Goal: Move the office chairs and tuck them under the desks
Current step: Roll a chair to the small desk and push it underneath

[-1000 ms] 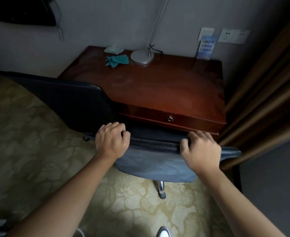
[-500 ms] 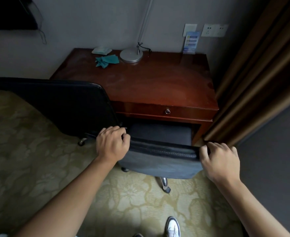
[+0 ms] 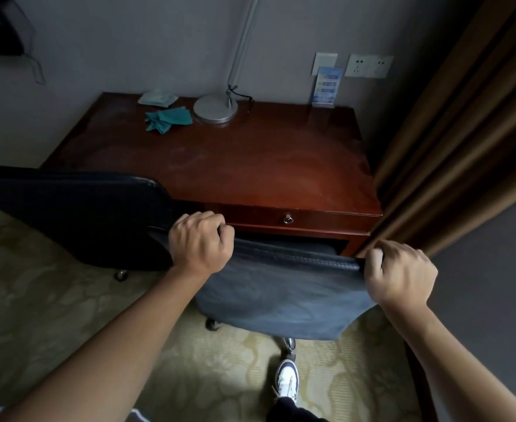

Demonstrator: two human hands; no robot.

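A grey-blue office chair (image 3: 281, 296) stands in front of the reddish wooden desk (image 3: 250, 166), its backrest facing me and its seat partly under the drawer edge. My left hand (image 3: 200, 243) grips the backrest's top edge at its left corner. My right hand (image 3: 401, 274) grips the same edge at the right corner. A second, black office chair (image 3: 77, 217) stands to the left, its backrest overlapping the desk's front left corner. Most of both chairs' bases is hidden; a few casters show.
On the desk stand a lamp base (image 3: 215, 109), teal cloths (image 3: 168, 118) and a small card stand (image 3: 326, 86). Brown curtains (image 3: 463, 141) hang close on the right. My shoe (image 3: 287, 379) is on the patterned carpet (image 3: 52, 315) behind the chair.
The grey-blue chair has rolled back from the desk and swung to face it squarely. My right hand slid to the backrest's right corner. The view backed away, and my shoe came into view.
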